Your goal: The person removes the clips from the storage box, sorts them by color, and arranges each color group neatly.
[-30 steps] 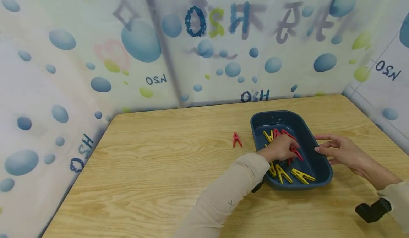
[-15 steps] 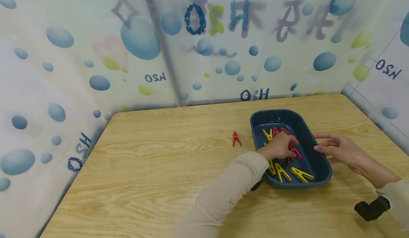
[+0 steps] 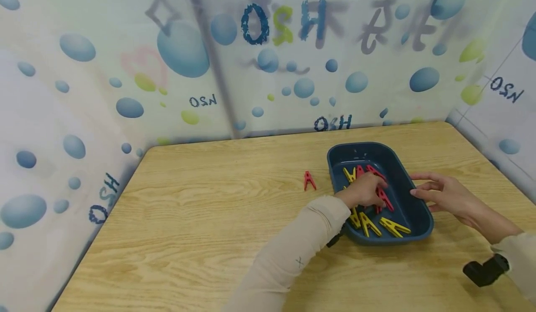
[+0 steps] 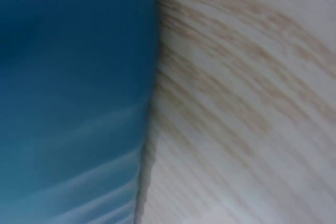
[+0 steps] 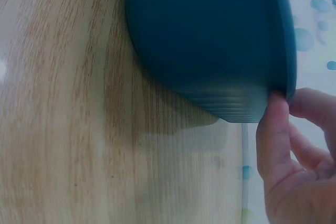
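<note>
Presently, left hand (image 3: pixel 363 191) sits inside rounded dark-blue plastic tray (image 3: pixel 389 241).
Fingers bend over red plastic clothespins (image 3: pixel 384 200), hold indeterminable; right hand (image 3: pixel 445 196) pinches tray's right rim.

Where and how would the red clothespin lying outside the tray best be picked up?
Probably by pinching across its two legs, coming from above and the person's side: the red clothespin lies on the table, apart from the blue tray, with its narrow joined end pointing away and its legs splayed toward the person.

Bubble-printed sheets (image 3: pixel 251 84) bordering a wooden table (image 3: pixel 197 219) suggest a makeshift booth.
</note>
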A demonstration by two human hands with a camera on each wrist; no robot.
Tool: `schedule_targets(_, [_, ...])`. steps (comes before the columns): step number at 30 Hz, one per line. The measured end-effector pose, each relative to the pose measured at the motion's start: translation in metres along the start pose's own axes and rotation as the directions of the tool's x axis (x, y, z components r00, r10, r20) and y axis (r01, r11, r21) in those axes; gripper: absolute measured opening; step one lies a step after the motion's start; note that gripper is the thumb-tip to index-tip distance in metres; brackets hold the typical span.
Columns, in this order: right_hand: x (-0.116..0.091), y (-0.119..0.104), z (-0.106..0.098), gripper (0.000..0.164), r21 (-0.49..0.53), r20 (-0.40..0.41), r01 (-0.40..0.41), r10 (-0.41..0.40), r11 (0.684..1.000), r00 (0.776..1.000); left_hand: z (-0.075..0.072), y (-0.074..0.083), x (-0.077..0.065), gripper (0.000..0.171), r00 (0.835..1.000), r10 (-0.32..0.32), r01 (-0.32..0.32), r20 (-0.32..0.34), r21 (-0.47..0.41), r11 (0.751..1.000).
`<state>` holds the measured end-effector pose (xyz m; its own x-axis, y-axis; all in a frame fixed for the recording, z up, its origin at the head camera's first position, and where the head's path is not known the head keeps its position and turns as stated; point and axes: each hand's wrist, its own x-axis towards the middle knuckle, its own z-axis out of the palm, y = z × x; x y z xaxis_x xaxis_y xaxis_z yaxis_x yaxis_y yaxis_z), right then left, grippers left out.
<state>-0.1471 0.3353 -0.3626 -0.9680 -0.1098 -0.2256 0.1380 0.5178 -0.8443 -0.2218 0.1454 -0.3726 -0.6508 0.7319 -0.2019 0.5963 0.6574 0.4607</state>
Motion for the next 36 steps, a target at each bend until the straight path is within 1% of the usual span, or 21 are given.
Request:
schedule_targets(5, [0.001,0.000,-0.001,0.058,0.009,0.000,0.000,0.000,1.000,1.000,-0.003,0.000,-0.001,0.047,1.000,0.000,0.000,-0.006,-0.001,1.000])
schedule_targets(7, [0.000,0.000,-0.002,0.055,0.015,0.001,0.003,-0.003,1.000,1.000,-0.004,0.000,-0.002,0.045,1.000,0.000,0.000,-0.010,-0.021,1.000])
schedule_targets(10, [0.000,0.001,-0.002,0.054,0.014,0.004,0.008,-0.008,1.000,1.000,-0.005,-0.002,-0.003,0.041,1.000,0.019,-0.020,-0.017,-0.044,0.999])
schedule_targets(14, [-0.001,0.001,-0.002,0.055,0.008,0.010,0.013,-0.013,1.000,1.000,-0.005,-0.005,-0.005,0.037,0.999,0.039,-0.041,-0.030,-0.084,0.996])
schedule_targets(17, [-0.001,0.000,-0.002,0.056,0.007,0.011,0.013,-0.013,1.000,1.000,-0.006,-0.005,-0.006,0.036,0.999,0.035,-0.039,-0.039,-0.109,0.993])
schedule_targets(22, [-0.001,0.000,-0.002,0.057,0.002,0.010,0.012,-0.012,1.000,1.000,-0.007,-0.003,-0.008,0.030,0.998,0.023,-0.030,-0.059,-0.126,0.992])
schedule_targets(30, [-0.001,0.000,-0.001,0.058,0.005,0.004,0.011,-0.011,1.000,1.000,-0.008,-0.002,-0.013,0.023,0.995,0.039,-0.055,-0.087,-0.190,0.980])
schedule_targets(36, [-0.001,0.001,0.001,0.060,0.003,0.002,0.005,-0.005,1.000,1.000,-0.009,0.000,-0.016,0.019,0.993,0.047,-0.069,-0.105,-0.213,0.975])
